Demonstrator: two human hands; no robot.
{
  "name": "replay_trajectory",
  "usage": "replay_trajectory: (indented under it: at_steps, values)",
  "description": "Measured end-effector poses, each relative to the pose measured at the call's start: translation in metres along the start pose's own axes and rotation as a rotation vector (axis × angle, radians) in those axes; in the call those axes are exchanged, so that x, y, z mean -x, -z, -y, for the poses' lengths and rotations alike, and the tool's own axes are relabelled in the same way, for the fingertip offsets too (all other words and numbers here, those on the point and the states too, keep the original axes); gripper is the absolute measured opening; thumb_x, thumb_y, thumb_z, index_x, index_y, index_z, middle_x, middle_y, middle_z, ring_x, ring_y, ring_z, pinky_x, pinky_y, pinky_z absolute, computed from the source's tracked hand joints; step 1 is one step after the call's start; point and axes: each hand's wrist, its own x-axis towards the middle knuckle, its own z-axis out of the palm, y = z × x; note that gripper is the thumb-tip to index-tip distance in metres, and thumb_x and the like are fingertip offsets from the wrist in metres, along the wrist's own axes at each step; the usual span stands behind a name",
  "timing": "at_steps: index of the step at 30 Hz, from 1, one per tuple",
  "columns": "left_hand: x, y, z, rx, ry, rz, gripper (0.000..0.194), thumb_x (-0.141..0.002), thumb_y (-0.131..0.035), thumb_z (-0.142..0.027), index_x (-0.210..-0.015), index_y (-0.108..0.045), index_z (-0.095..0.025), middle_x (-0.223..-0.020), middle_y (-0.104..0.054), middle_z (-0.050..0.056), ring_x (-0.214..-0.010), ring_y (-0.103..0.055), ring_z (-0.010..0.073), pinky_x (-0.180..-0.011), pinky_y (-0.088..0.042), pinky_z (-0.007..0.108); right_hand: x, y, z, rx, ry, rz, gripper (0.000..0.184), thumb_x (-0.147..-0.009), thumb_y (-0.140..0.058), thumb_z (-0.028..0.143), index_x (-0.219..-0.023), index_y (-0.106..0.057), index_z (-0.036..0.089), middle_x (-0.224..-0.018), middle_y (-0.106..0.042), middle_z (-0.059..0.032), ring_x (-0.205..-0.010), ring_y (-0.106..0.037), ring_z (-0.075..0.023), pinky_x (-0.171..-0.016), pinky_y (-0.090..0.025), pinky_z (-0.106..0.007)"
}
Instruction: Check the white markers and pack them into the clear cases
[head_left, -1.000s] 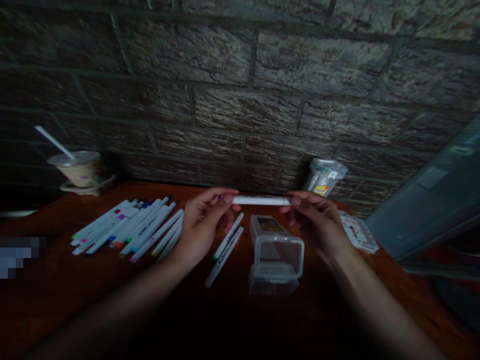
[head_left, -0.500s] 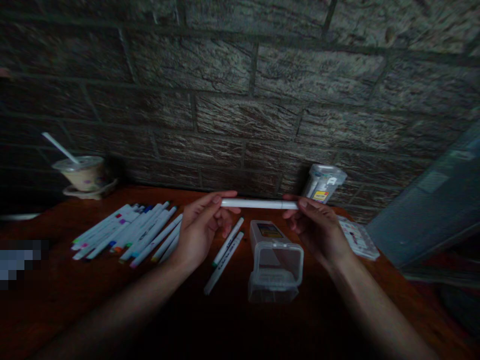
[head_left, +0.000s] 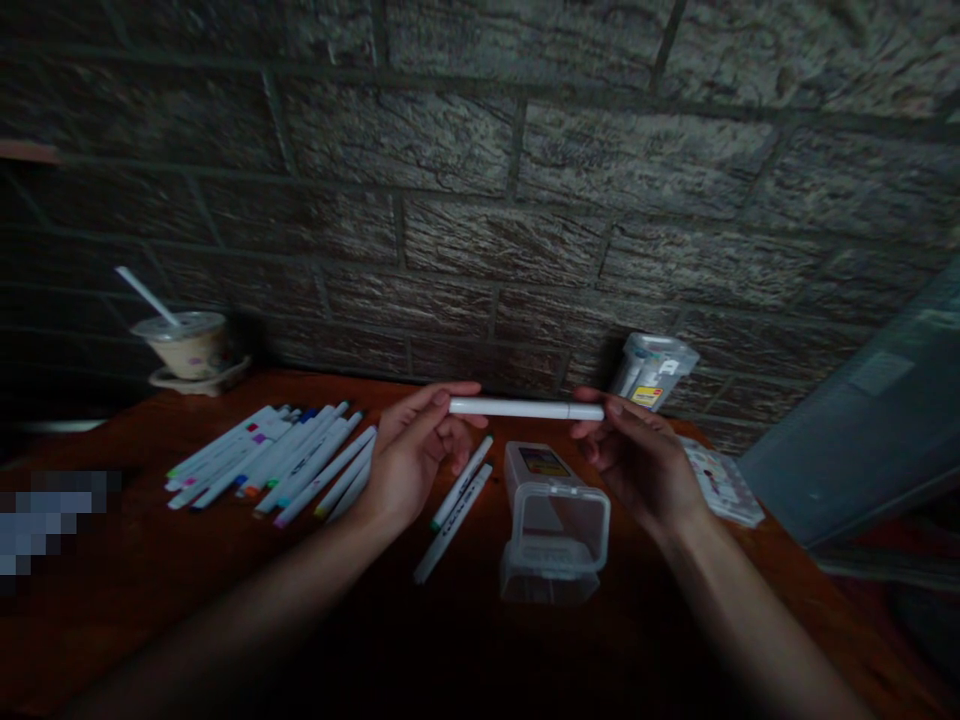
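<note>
A white marker (head_left: 517, 408) lies level in the air between my two hands, each pinching one end. My left hand (head_left: 412, 455) has its thumb and forefinger closed on the left end, the other fingers curled below. On the right end, beside a thin seam line, my right hand (head_left: 645, 450) grips with thumb and fingers. Below are two loose markers (head_left: 456, 520), lying slantwise side by side. A clear plastic case (head_left: 559, 530) with its lid open lies on the table under my right hand. To the left, a spread of several white markers (head_left: 292, 465) with coloured ends partly disappears behind my left hand.
A lidded cup (head_left: 191, 345) with a straw stands in a holder at the back left. Near the wall (head_left: 457, 240) stands a clear container (head_left: 649, 370) with a yellow label. Another flat clear case (head_left: 724, 482) rests at the right edge of the brown table (head_left: 360, 620).
The view has shifted slightly, so the things on the table appear a little farther right. Both hands keep the same hold on the marker.
</note>
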Motion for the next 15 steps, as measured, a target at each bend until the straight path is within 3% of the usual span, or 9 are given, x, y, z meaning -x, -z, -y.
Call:
replay_trajectory:
  at_steps: [15]
  values:
    - [-0.0012, 0.0005, 0.0052, -0.150, -0.055, 0.011, 0.020, -0.094, -0.070, -0.033, -0.102, -0.078, -0.017, -0.077, -0.076, 0.005, -0.045, -0.055, 0.0076, -0.039, -0.042, 0.018, -0.0005, 0.0032, -0.0017, 0.095, 0.038, -0.046, 0.027, -0.071, -0.094, 0.037, -0.091, -0.086, 0.022, -0.069, -0.081, -0.0042, -0.048, -0.065, -0.0080, -0.044, -0.049, -0.013]
